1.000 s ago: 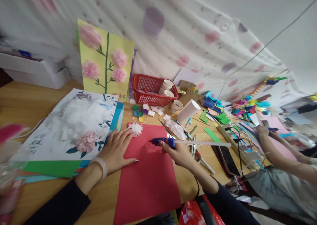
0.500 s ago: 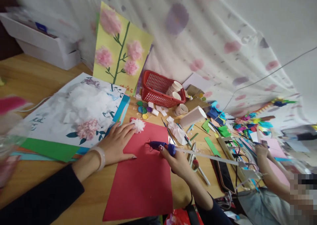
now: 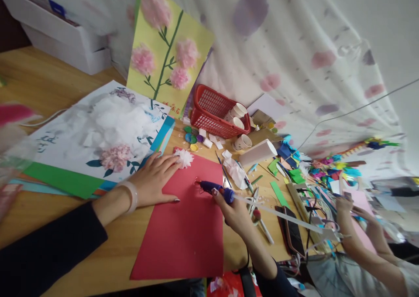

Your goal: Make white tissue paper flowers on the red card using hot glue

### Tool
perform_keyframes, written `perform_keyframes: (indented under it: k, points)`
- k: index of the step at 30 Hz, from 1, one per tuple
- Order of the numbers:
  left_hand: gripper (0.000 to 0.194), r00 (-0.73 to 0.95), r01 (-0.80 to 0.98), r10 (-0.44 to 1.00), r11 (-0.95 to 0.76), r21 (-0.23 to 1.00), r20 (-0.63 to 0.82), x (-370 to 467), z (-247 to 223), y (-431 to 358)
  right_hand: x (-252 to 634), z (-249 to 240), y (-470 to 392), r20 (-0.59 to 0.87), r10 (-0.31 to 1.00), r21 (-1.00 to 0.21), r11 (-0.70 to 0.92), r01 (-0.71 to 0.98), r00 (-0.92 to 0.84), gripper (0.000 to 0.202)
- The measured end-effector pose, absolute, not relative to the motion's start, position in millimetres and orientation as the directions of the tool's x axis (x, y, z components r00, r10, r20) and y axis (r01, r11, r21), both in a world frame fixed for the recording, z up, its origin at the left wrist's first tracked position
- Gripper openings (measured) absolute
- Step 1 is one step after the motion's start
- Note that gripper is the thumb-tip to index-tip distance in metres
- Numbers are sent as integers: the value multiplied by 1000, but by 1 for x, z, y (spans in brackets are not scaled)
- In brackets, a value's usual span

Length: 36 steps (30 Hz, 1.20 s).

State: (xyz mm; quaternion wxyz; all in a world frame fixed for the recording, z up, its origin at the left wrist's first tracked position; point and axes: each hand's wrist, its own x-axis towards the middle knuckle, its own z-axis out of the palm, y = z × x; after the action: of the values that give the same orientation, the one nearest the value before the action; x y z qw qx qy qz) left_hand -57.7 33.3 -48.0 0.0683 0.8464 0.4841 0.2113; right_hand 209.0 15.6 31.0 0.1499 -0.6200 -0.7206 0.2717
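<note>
A red sheet of paper (image 3: 183, 240) lies on the wooden table, and a white paper flower (image 3: 184, 158) sits at its upper left. My left hand (image 3: 153, 181) rests palm down across the sheet's left edge, fingers spread, its fingertips beside the flower. Wrapped round a blue glue gun (image 3: 209, 188) is my right hand (image 3: 234, 212); the gun's nozzle points left, over the upper part of the sheet. A clear glue stick (image 3: 278, 212) trails from the gun's back end.
Left lies a white painting (image 3: 75, 131) with cotton and flowers. Behind stand a yellow flower picture (image 3: 166, 48) and a red basket (image 3: 212, 114) with paper cups. Scissors (image 3: 252, 201), a phone (image 3: 293, 231) and another person's hands (image 3: 345, 205) are at right.
The view has shifted a little, so the background sits higher and further right. Both my hands keep nearly the same places over the red sheet, the right one still round the glue gun.
</note>
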Motion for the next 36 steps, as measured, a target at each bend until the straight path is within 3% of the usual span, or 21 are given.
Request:
perform_keyframes:
  k: [12,18,24,31,36]
  points:
    - [88,442,803,863,-503,320,246,-57,-45,33,212,31,9,-180,970,-582,27,813,-161,54]
    - [90,438,806,864,-500,316,249,-57,-44,33,216,25,10,-119,982,-609,44,792,-146,55]
    - [89,441,801,862,-503,325,248,-57,-44,33,215,26,9,-186,980,-606,-60,793,-68,54]
    - [88,437,795,864,-501,342,250,-57,-45,33,217,31,7,-85,987,-510,72,857,-133,50]
    - [89,435,798,867,-496,341,242,-57,-42,33,218,29,4,-94,994,-490,7,872,-60,51]
